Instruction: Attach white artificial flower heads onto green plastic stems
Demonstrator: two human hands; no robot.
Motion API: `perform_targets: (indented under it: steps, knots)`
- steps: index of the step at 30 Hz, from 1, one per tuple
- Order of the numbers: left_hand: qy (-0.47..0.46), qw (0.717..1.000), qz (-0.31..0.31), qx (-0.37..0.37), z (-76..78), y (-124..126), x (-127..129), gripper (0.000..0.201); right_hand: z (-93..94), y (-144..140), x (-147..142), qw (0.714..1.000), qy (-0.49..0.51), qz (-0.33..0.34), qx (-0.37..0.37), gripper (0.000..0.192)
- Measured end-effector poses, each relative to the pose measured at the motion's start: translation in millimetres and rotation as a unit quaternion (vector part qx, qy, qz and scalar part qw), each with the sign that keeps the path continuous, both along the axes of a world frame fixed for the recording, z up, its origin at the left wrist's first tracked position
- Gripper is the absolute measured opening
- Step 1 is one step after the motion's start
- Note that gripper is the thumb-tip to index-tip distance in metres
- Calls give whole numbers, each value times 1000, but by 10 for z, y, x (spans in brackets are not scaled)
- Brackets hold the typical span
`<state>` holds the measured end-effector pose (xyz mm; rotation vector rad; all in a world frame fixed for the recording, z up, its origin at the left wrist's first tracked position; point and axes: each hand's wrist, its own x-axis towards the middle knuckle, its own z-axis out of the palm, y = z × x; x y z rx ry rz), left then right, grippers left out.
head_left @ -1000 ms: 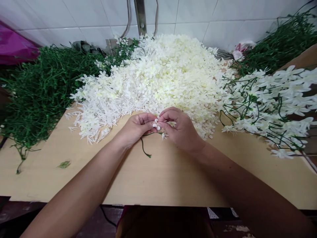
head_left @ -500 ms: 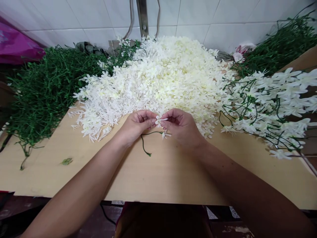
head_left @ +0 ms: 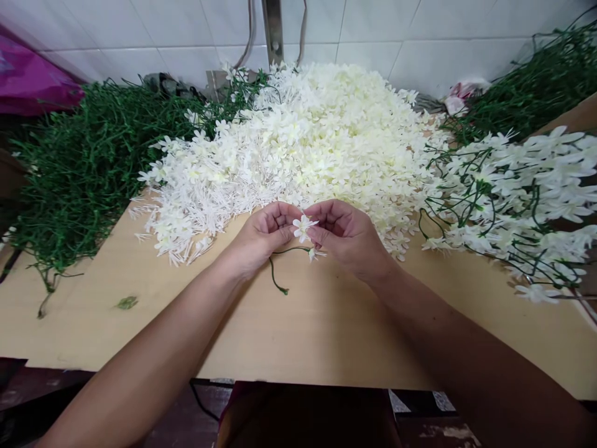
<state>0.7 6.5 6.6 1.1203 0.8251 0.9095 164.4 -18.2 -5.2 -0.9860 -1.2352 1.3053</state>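
Midway at a pale wooden table [head_left: 303, 336], the left hand [head_left: 261, 239] and right hand [head_left: 347, 236] pinch a small white plastic blossom [head_left: 304, 226] onto a thin green wire stem [head_left: 280, 269], a large heap of loose white blossoms [head_left: 308, 143] unused beyond, finished flowered sprays [head_left: 517, 193] stacked right.

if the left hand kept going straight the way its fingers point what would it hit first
The left hand points right, at the right hand. First it would meet the small white flower pinched between both, then the right hand's fingertips almost at once. Depth looks level, though uncertain.
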Motion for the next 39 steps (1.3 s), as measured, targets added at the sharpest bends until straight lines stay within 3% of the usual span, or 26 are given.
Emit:
perform_targets:
  steps: [7, 10, 12, 15, 18, 21, 26, 29, 32, 35, 37, 39]
  knots:
    - [50, 998, -4, 36, 42, -32, 44, 34, 4, -31, -59, 1000, -21, 5, -6, 38]
    - [126, 987, -9, 103, 111, -88, 10, 24, 37, -32, -15, 1000, -30, -8, 1, 37]
    - [227, 955, -23, 191, 183, -177, -99, 16, 53, -22, 34, 1000, -21, -17, -2, 37]
    - [394, 851, -111, 328, 267, -380, -351, 11, 41, 5, 100, 999, 39, -12, -35, 41]
    - [469, 775, -188, 379, 252, -558, -535, 22, -9, 44, 126, 995, 60, 23, -81, 43]
    - [496, 744, -195, 403, 149, -600, -540, 28, -64, 89, 136, 996, 20, 23, -87, 41]
    - [526, 705, -171, 444, 54, -475, -402, 20, -121, 163, 212, 996, 31, -59, -53, 41]
    - [506, 733, -160, 426, 106, -403, -396, 15, -118, 178, 239, 993, 81, -70, -53, 45]
    - [421, 828, -79, 362, 189, -301, -392, 11, -75, 151, 216, 993, 92, -49, -49, 44]
    - [279, 927, 21, 251, 243, -153, -297, 17, -15, 99, 171, 996, 79, -33, -38, 42]
    - [213, 958, 48, 185, 235, -63, -186, 25, 11, 67, 144, 996, 79, -32, -34, 42]
    - [186, 972, 50, 134, 181, -8, -73, 27, 18, 46, 125, 996, 72, -34, -44, 42]
